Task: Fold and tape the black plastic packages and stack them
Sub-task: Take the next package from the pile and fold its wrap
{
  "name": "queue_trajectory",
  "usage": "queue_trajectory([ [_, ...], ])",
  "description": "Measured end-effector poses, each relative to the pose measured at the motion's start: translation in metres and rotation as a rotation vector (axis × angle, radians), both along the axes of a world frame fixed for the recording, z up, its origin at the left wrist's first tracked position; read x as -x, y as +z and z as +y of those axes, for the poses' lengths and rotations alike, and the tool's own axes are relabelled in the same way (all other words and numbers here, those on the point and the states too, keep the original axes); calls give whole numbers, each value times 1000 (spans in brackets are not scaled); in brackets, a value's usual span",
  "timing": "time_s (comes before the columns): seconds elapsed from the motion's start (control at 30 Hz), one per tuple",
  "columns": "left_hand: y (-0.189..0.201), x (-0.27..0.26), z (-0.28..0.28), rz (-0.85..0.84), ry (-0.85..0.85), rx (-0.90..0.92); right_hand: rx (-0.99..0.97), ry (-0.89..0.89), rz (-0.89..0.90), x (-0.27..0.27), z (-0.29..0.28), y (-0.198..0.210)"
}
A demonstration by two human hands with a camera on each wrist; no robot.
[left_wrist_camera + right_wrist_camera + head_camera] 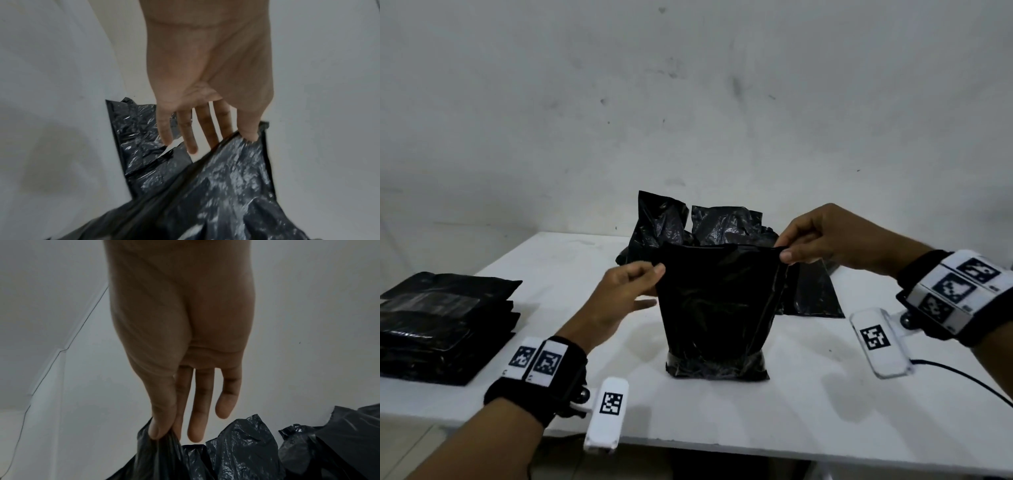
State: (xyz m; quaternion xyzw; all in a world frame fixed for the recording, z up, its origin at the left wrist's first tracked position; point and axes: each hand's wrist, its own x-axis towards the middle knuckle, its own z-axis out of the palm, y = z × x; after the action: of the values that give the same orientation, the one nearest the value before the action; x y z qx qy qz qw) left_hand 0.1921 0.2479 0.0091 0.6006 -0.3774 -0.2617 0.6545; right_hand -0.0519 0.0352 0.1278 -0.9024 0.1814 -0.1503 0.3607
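Note:
A black plastic package (717,308) stands upright in the middle of the white table (791,394), its filled bottom resting on the surface. My left hand (650,274) pinches its upper left corner between thumb and forefinger. My right hand (789,250) pinches the upper right corner, holding the top edge stretched flat. In the left wrist view the thumb (249,129) presses on the package's film (226,186) while the other fingers stay straight. The right wrist view shows thumb and forefinger (160,423) pinching the crinkled edge (160,454).
A stack of folded, taped black packages (441,325) lies at the table's left edge. Several unfolded black packages (709,222) are heaped behind the held one, against the grey wall. A thin black cable (962,373) trails from my right wrist over the table.

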Motion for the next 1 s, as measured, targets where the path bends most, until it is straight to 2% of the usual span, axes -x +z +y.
queue_trajectory([
  [0.07, 16, 0, 3, -50, 106, 88, -6, -10, -24, 0, 1, -3],
  [0.1, 26, 4, 4, -129, 198, 141, -9, -15, -35, 0, 2, -5],
  [0.17, 50, 17, 4, -410, 370, 191, -9, -21, -48, -1, 4, -6],
  [0.2, 63, 29, 1, -584, 383, 175, -11, -22, -55, -2, 5, -7],
  [0.23, 74, 43, -5, -750, 346, 118, -18, -16, -62, -3, 7, -7],
  [0.3, 94, 71, -22, -1021, 180, -111, -42, -5, -83, -6, 11, -5],
  [0.37, 107, 89, -45, -1172, 39, -332, -53, -3, -103, -7, 16, -1],
  [0.43, 116, 95, -61, -1165, -26, -391, -58, -21, -131, -5, 19, 1],
  [0.53, 125, 91, -69, -1070, -42, -374, -108, -42, -199, -1, 21, -3],
  [0.7, 128, 81, -69, -1032, -121, -347, -242, -50, -367, 5, 24, -16],
  [0.77, 131, 75, -65, -990, -136, -308, -213, 0, -299, 9, 19, -33],
  [0.9, 137, 64, -55, -890, -167, -315, -32, -1, -26, 8, 7, -91],
  [1.0, 137, 60, -52, -832, -189, -316, -8, -46, -41, 4, 8, -119],
])
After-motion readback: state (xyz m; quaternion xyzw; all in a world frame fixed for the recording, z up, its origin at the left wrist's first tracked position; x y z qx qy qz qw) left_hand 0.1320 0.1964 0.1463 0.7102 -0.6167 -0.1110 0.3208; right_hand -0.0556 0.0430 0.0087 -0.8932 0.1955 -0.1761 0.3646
